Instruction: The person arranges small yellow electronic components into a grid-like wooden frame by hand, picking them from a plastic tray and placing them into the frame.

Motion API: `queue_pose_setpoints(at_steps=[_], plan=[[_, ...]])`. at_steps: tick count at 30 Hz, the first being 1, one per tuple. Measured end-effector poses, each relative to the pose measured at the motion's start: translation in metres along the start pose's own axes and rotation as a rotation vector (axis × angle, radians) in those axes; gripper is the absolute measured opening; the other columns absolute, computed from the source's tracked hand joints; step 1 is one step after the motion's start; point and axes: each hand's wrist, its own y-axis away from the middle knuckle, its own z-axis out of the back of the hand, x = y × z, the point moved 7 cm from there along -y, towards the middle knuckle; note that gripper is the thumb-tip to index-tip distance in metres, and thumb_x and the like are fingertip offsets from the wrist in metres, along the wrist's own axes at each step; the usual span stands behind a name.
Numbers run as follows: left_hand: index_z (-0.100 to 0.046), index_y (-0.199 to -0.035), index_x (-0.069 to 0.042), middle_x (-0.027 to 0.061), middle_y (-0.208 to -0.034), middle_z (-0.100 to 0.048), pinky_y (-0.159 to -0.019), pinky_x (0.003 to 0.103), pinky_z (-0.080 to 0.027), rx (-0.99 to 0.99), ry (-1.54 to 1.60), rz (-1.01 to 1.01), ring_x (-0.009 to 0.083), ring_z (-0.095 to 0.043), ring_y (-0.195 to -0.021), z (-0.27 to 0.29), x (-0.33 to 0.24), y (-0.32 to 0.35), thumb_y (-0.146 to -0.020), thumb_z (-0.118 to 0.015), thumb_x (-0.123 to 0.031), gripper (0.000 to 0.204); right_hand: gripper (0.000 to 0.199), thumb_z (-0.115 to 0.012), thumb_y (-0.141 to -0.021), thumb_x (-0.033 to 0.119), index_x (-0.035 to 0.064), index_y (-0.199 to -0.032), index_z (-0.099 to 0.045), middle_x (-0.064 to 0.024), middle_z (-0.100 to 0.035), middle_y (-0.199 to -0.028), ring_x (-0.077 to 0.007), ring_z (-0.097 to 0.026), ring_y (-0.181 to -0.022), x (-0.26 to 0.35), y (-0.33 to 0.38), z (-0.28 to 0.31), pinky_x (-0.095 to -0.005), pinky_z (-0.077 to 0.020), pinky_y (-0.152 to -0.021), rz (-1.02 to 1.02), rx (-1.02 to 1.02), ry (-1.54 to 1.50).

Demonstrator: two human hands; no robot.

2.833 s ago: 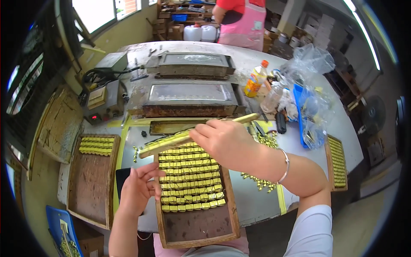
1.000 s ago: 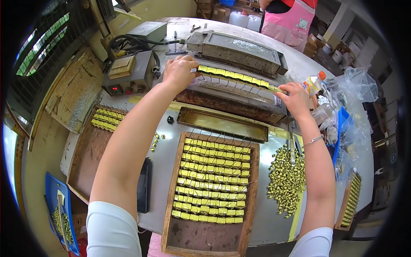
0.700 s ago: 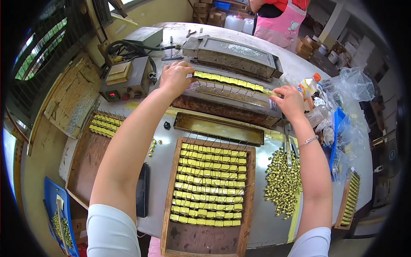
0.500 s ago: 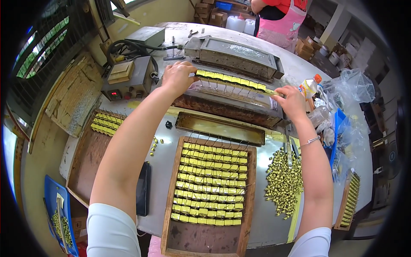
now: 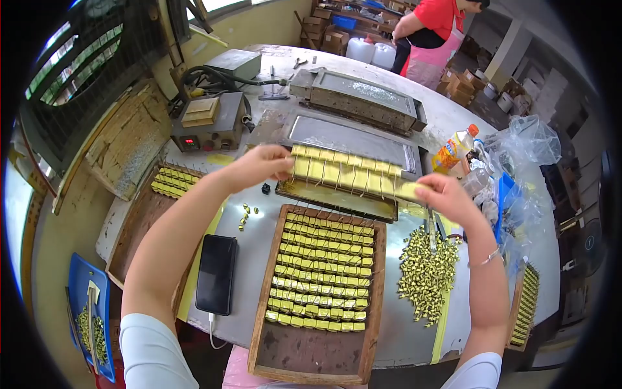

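Note:
My left hand pinches the left end of a long strip with a row of yellow-topped small blocks and thin wire pins along it. My right hand closes on the strip's right end. Motion blurs the strip, which hangs level above a narrow metal trough and partly covers it. Behind the strip is a rectangular metal bath with a grey, shiny surface. Nearer to me lies a wooden tray filled with rows of similar yellow blocks.
Loose yellow-and-black parts are heaped right of the tray. A phone with a cable lies to its left. A control box stands back left; a bottle and plastic bags sit at right. A person stands beyond the table.
Both hands have brought the strip nearer to me, from over the metal bath to above the narrow trough. The bath's grey surface now shows behind it.

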Motion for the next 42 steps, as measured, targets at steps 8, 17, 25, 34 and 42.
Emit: queue_pose_setpoints(at_steps=[8,17,25,34,42], plan=[[-0.06,-0.074,0.0,0.0066,-0.065,-0.057,-0.061,0.028,-0.043,0.026,-0.068,0.151,0.0145,-0.053,-0.06,0.011,-0.006,0.15,-0.092,-0.029,-0.053,0.064,0.039,-0.066,-0.077,0.043,0.0045,-0.08,-0.063,-0.0118,-0.061,-0.072,-0.0244,-0.06,-0.067,0.114,0.108,-0.056,-0.0338,-0.0459,-0.059,0.177,0.021,0.423],[-0.057,-0.072,-0.001,0.0057,-0.063,-0.057,-0.058,0.028,-0.044,-0.212,0.218,0.127,0.0142,-0.053,-0.055,0.049,0.025,0.327,-0.094,-0.038,-0.04,0.049,0.049,-0.053,-0.084,0.05,0.0055,-0.065,-0.059,-0.0127,-0.056,-0.055,-0.0305,-0.057,-0.053,0.209,0.196,-0.139,-0.0396,-0.0449,-0.052,0.384,0.215,0.459],[-0.057,-0.096,-0.004,0.0114,-0.086,-0.055,-0.063,0.035,-0.047,-0.733,-0.652,0.089,0.0259,-0.057,-0.073,0.082,0.05,0.462,-0.066,-0.072,-0.016,0.036,0.053,-0.05,-0.084,0.053,0.0038,-0.07,-0.062,-0.0121,-0.056,-0.054,-0.0291,-0.056,-0.051,0.272,0.212,-0.195,-0.0371,-0.0449,-0.052,0.199,0.345,0.32],[-0.06,-0.083,-0.005,0.0136,-0.078,-0.057,-0.062,0.041,-0.047,-0.697,-0.842,0.168,0.0333,-0.058,-0.072,0.124,0.107,0.523,-0.069,-0.068,-0.02,0.022,0.052,-0.054,-0.083,0.052,0.0026,-0.071,-0.063,-0.0115,-0.058,-0.058,-0.021,-0.055,-0.053,0.316,0.159,-0.295,-0.0351,-0.0432,-0.053,0.146,0.231,0.242],[-0.059,-0.082,-0.005,0.0098,-0.079,-0.056,-0.064,0.038,-0.049,-0.649,-0.833,0.229,0.0282,-0.059,-0.076,0.178,0.159,0.56,-0.072,-0.066,-0.025,0.024,0.048,-0.055,-0.084,0.047,0.0016,-0.069,-0.062,-0.004,-0.051,-0.047,-0.0138,-0.049,-0.042,0.365,0.07,-0.41,-0.0289,-0.039,-0.044,0.206,0.191,0.073]])
